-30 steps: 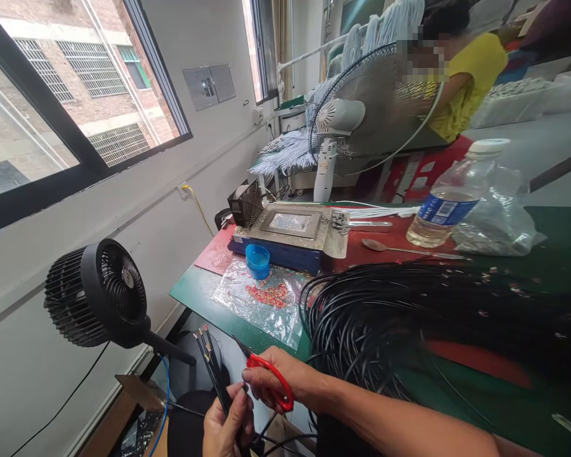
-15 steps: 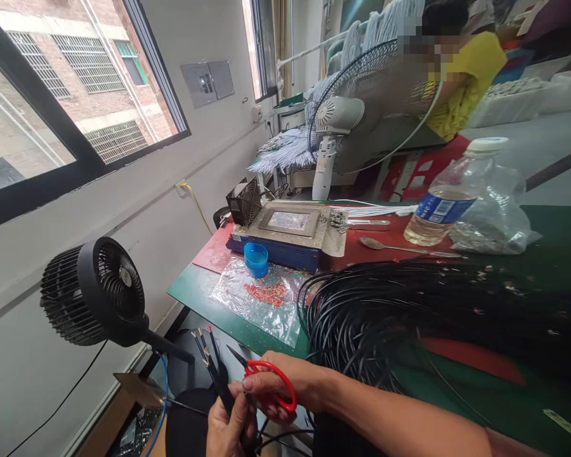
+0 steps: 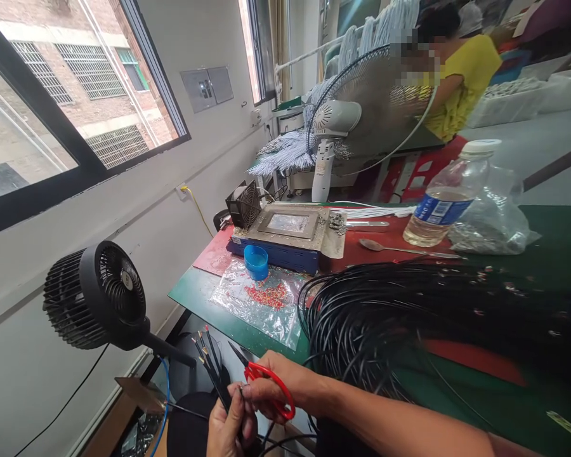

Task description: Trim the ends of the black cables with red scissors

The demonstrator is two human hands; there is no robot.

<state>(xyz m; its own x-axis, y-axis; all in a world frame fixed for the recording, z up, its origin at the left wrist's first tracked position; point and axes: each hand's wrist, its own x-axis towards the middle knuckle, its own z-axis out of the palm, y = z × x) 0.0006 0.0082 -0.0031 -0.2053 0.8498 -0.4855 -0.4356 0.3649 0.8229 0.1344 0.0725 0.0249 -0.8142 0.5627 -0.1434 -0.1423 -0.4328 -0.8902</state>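
Observation:
Low in the head view, my left hand point(image 3: 229, 424) is closed around several black cables point(image 3: 216, 376). Their stripped ends point up and away, with copper-coloured and red tips showing. My right hand point(image 3: 276, 388) has red-handled scissors point(image 3: 282, 386) hooked in its fingers, the dark blades pointing up and left beside the cable ends. The right thumb and fingertips meet the left fingertips at a small cable end, too small to make out clearly. A large bundle of black cables point(image 3: 352, 324) lies on the table just beyond my right forearm.
A clear plastic sheet point(image 3: 228, 289) carries red and yellow scraps and a blue cup point(image 3: 255, 261). Behind stands a blue-sided heating device point(image 3: 285, 254). A bottle point(image 3: 440, 209), a spoon point(image 3: 385, 246) and a black fan point(image 3: 99, 295) surround the table. A person in yellow point(image 3: 476, 82) sits beyond.
Both hands stay together at nearly the same spot. The cable ends in my left hand have shifted slightly, and the camera view has moved a little.

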